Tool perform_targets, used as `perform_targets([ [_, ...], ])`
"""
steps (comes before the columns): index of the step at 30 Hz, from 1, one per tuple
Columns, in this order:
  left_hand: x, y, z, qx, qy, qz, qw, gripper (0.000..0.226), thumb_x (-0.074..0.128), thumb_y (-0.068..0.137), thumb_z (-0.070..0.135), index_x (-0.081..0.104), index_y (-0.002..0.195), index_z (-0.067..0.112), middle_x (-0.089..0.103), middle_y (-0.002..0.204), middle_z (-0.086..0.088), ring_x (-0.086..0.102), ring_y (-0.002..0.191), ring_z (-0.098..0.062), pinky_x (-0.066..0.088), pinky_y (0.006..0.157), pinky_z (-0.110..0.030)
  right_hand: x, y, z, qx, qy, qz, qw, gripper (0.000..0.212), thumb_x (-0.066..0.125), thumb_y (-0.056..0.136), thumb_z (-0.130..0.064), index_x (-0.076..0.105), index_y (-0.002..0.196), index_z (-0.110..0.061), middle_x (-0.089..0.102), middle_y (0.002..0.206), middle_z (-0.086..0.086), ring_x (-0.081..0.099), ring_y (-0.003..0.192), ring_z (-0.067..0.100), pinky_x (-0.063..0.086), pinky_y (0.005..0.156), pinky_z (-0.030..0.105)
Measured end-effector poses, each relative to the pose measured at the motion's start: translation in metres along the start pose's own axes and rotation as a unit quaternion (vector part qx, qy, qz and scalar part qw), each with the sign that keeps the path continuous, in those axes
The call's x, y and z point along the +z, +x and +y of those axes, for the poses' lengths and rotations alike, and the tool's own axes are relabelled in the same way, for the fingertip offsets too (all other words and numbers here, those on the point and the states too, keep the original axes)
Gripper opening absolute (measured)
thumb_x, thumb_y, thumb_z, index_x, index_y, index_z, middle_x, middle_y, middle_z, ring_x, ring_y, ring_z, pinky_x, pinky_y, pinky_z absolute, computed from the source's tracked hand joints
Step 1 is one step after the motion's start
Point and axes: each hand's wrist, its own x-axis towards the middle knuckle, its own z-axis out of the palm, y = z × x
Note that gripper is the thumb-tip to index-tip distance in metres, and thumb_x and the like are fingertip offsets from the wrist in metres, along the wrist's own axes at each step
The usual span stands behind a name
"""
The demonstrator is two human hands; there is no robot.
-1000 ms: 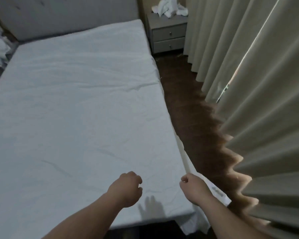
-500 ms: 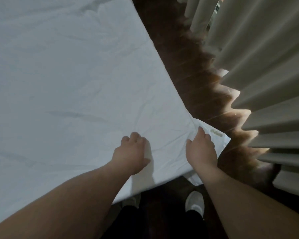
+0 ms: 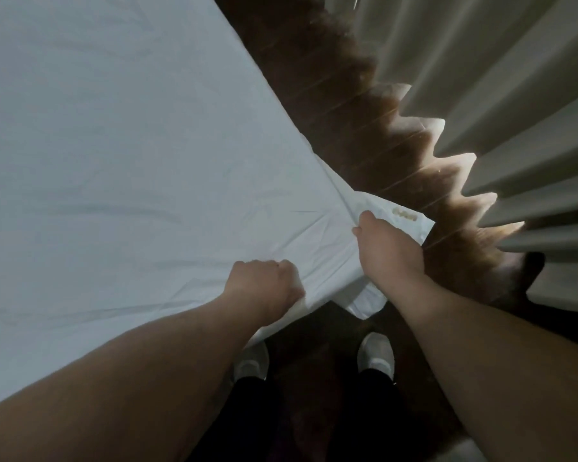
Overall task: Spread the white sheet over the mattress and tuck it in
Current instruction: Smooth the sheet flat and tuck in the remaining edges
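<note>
Sheet [image 3: 114, 161] spread over bed, filling 9–12 o'clock; loose corner overhangs at centre. Left hand [image 3: 264, 288] clenched on sheet edge near corner. Right hand [image 3: 384, 248] grips corner flap just beside. Curtain [image 3: 514, 111] at 2 o'clock; shoes [image 3: 376, 355] at 6.

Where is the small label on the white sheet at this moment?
In the head view, the label lies on the loose corner of the white sheet, right of centre, beyond the right hand, toward the curtain.
</note>
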Motion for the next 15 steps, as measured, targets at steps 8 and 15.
perform_targets([
  [8, -0.008, 0.006, 0.036, 0.007, 0.023, -0.085, 0.996, 0.033, 0.045, 0.099, 0.024, 0.059, 0.129, 0.022, 0.067, 0.117, -0.007, 0.063, 0.106, -0.032, 0.043, 0.077, -0.039, 0.003, -0.014, 0.020, -0.032, 0.008, 0.002, 0.999, 0.015, 0.034, 0.109, -0.036, 0.045, 0.108, -0.025, 0.054, 0.080, -0.006, 0.057, 0.067, 0.015, 0.047, 0.056, 0.036],
  [15, 0.013, 0.002, 0.041, -0.019, 0.050, -0.013, 0.998, 0.051, 0.054, 0.094, 0.060, 0.059, 0.124, 0.019, 0.061, 0.123, -0.002, 0.058, 0.113, -0.027, 0.048, 0.080, -0.040, 0.004, -0.016, 0.029, -0.011, 0.052, -0.001, 0.999, 0.023, 0.035, 0.109, -0.042, 0.049, 0.104, -0.025, 0.059, 0.087, -0.004, 0.059, 0.070, 0.017, 0.049, 0.057, 0.035],
])
